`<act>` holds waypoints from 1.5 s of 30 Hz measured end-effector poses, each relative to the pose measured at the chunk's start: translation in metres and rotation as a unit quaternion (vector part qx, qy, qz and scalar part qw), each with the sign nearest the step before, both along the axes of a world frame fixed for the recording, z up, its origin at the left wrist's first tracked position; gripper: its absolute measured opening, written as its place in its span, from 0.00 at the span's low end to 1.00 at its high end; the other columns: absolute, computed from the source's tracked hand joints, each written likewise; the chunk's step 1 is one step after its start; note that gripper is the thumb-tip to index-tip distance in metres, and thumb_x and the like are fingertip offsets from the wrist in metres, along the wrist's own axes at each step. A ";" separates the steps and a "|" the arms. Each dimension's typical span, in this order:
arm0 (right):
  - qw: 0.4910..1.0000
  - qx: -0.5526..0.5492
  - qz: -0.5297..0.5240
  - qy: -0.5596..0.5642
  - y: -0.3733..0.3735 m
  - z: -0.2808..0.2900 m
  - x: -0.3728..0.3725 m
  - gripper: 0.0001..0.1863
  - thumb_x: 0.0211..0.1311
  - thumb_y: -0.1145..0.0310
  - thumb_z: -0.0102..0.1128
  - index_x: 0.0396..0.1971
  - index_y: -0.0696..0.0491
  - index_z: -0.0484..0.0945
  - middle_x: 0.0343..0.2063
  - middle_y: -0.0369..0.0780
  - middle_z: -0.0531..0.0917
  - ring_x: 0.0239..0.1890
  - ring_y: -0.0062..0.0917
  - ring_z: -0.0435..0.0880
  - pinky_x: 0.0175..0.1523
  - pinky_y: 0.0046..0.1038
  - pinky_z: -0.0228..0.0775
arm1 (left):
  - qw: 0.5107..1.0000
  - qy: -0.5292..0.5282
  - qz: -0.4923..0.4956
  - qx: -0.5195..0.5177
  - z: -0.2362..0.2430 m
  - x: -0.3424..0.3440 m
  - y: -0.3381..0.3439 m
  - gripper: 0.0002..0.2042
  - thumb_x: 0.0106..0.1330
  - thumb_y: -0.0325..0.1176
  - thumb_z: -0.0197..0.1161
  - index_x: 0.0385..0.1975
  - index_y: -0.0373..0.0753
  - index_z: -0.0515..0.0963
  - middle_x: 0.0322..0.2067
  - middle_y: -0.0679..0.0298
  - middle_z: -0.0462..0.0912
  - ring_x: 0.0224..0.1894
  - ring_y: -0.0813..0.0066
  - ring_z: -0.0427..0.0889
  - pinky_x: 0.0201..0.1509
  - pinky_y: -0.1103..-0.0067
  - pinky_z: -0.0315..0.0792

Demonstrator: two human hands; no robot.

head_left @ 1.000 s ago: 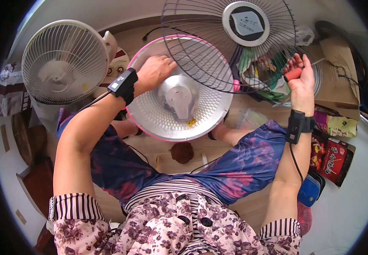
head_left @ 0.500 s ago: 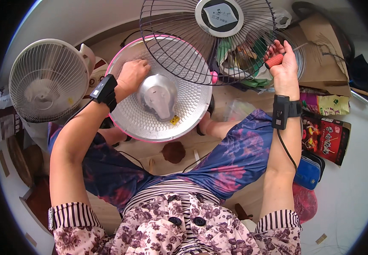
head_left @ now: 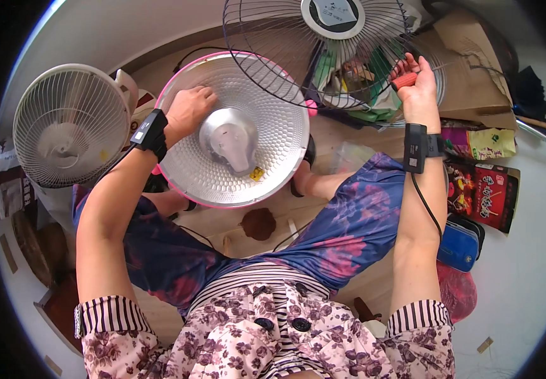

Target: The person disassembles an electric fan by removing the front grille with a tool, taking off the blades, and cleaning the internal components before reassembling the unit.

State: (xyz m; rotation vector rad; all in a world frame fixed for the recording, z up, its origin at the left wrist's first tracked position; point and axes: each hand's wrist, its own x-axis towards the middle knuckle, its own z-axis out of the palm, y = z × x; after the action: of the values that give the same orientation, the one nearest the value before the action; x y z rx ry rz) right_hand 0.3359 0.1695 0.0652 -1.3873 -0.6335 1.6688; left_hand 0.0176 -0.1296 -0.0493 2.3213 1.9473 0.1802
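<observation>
Head view: wire guard [head_left: 333,18] overlaps dish [head_left: 280,148] near white fan [head_left: 65,136].

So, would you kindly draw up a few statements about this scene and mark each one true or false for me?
1. The right hand holds a red-handled tool. True.
2. The left hand is on the white fan. False: it is over the silver dish with the pink rim.
3. A small yellow label shows inside the silver dish. True.
4. The black wire guard lies wholly within the dish's outline. False: it overlaps only the upper right part in this view and extends beyond it.
5. The blue case is beside the right forearm. True.
</observation>
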 end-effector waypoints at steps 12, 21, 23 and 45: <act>0.996 -0.022 -0.070 0.050 0.021 -0.045 0.034 0.23 0.68 0.52 0.36 0.31 0.57 0.73 0.24 0.43 0.74 0.27 0.32 0.75 0.34 0.36 0.69 | 1.000 0.011 0.019 -0.002 -0.003 -0.004 -0.011 0.07 0.51 0.25 0.55 0.31 0.36 0.71 0.30 0.57 0.75 0.38 0.58 0.77 0.38 0.69 0.73; 0.980 -0.099 -0.173 0.012 0.029 -0.082 0.057 0.25 0.68 0.48 0.33 0.35 0.56 0.72 0.25 0.43 0.75 0.26 0.32 0.76 0.31 0.36 0.74 | 0.999 -0.014 -0.009 0.037 -0.004 -0.001 0.002 0.07 0.50 0.25 0.56 0.30 0.38 0.73 0.29 0.59 0.75 0.37 0.61 0.77 0.37 0.70 0.73; 0.979 -0.100 -0.175 0.009 0.028 -0.095 0.052 0.27 0.68 0.45 0.32 0.36 0.56 0.71 0.25 0.44 0.75 0.26 0.32 0.76 0.31 0.36 0.74 | 1.000 -0.006 -0.007 0.027 -0.004 -0.003 -0.004 0.07 0.50 0.25 0.56 0.30 0.38 0.73 0.29 0.59 0.75 0.37 0.61 0.77 0.36 0.70 0.73; 0.860 -0.049 0.298 -0.412 0.044 -0.137 0.117 0.12 0.56 0.71 0.47 0.17 0.58 0.74 0.14 0.42 0.78 0.13 0.31 0.75 0.18 0.32 0.66 | 0.997 -0.013 0.023 0.068 -0.016 0.001 0.001 0.05 0.53 0.28 0.57 0.30 0.39 0.75 0.29 0.60 0.76 0.36 0.62 0.78 0.37 0.71 0.74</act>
State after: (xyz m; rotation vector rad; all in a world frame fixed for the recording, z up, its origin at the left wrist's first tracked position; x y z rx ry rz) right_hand 0.4525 0.2135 -0.0720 -2.1428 -1.6164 1.4897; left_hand 0.0186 -0.1285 -0.0654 2.3436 2.0377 0.3543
